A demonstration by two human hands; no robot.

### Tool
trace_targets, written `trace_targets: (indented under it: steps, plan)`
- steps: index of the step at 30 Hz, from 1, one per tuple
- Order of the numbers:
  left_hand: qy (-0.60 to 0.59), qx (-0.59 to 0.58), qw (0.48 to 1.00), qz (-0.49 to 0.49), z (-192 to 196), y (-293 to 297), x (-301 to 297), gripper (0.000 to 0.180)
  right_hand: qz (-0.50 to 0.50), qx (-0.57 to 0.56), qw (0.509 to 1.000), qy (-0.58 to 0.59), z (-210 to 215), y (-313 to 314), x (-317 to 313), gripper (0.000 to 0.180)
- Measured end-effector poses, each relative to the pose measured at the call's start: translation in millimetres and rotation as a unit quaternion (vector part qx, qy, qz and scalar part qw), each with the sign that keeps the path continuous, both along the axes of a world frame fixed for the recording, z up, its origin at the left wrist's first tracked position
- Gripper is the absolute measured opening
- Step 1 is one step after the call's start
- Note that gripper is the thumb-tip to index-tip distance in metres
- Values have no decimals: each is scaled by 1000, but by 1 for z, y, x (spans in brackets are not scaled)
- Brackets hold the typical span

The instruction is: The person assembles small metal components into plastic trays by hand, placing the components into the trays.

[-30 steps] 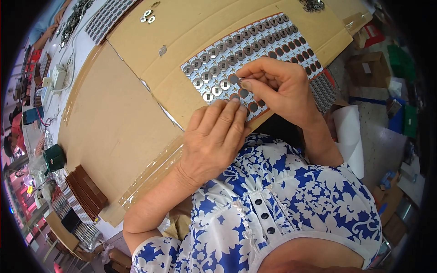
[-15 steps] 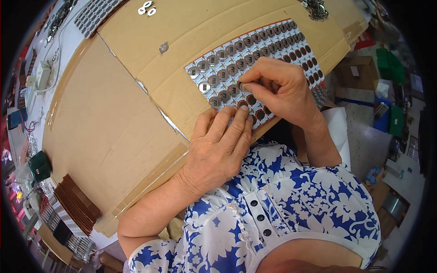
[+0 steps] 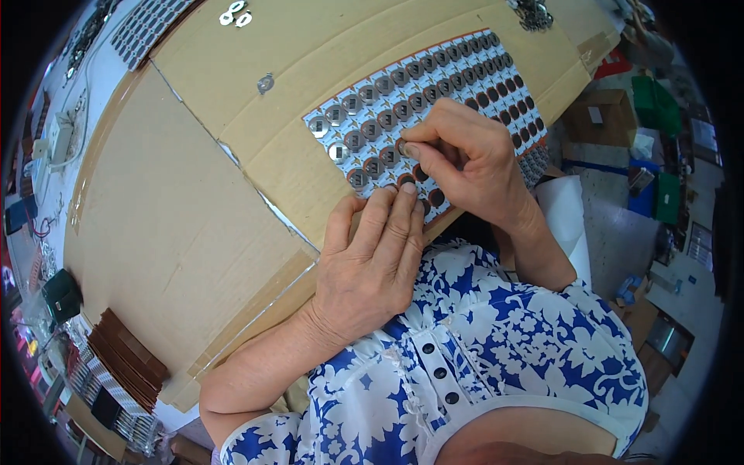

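Note:
A printed sheet (image 3: pixel 361 155) lies slantwise on the cardboard-covered table in front of me. Rows of grey round metal discs (image 3: pixel 339 152) cover its far and left parts, while bare dark round spots (image 3: pixel 513 115) show toward its right and near sides. Between thumb and forefinger, my right hand (image 3: pixel 477 167) pinches a small round disc (image 3: pixel 404 148) against the sheet, among the near rows. My left hand (image 3: pixel 370 256) lies flat with fingers stretched out, its fingertips resting on the sheet's near left edge. The right hand hides part of the middle rows.
Loose metal pieces lie on the cardboard (image 3: pixel 155 194): one ring-like piece (image 3: pixel 265 83), several flat ones (image 3: pixel 235 14) and a heap (image 3: pixel 532 14) at the far side. A stack of brown strips (image 3: pixel 128 360) stands at left. Boxes (image 3: pixel 599 116) and green bins (image 3: pixel 655 105) are at right.
The whole view has shifted slightly, so the table and sheet appear a little further left. Both hands keep nearly the same places on the sheet, the right still pinching at the same row.

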State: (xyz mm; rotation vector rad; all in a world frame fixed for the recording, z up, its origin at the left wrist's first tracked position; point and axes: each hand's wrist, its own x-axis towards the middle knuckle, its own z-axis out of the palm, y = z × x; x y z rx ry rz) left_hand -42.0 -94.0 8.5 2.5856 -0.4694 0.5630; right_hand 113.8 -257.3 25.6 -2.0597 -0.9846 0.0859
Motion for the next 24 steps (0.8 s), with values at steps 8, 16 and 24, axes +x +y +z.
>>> trace_targets:
  steps: [8,16,24]
  plan:
    - [-12,49,999,-9,10,-6,-5,40,62,26,998,-20,-5,-4,12,17]
    - [1,44,999,-27,15,2,-13,32,-11,103,983,154,10,-13,39,15]
    - [38,2,999,19,16,2,-1,59,3,-19,999,-49,23,51,135,21]
